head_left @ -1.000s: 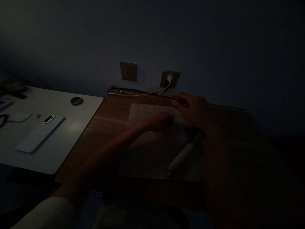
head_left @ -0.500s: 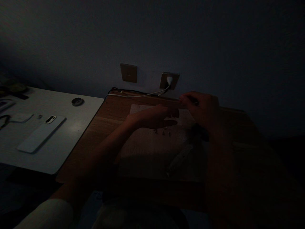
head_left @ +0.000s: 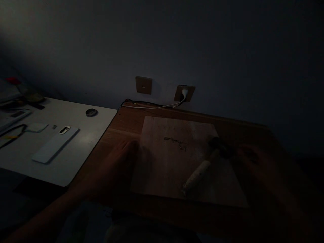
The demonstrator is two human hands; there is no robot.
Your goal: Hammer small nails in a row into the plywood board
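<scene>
In dim light, a pale wooden board (head_left: pixel 162 168) lies flat on a brown wooden table. My left hand (head_left: pixel 124 153) is low beside the board's left edge, its fingers dark and partly curled; whether it touches the edge I cannot tell. On the board rests a hammer, its light handle (head_left: pixel 196 175) slanting toward me and its dark head (head_left: pixel 220 146) at the upper right. My right hand (head_left: pixel 253 158) is blurred in shadow just right of the hammer head. Several small metal nails or screws (head_left: pixel 176 141) lie loose near the board's middle.
A white table (head_left: pixel 96 130) adjoins on the left, bearing a phone (head_left: pixel 57 145), a small round dark object (head_left: pixel 91 112) and other items. Along the wall, a white cable (head_left: pixel 152 107) runs to a plug (head_left: pixel 185 92) in a socket.
Both hands have come down and apart from above the board, left to its left side and right past the hammer head. The small metal pieces now spread further left. The view has shifted slightly.
</scene>
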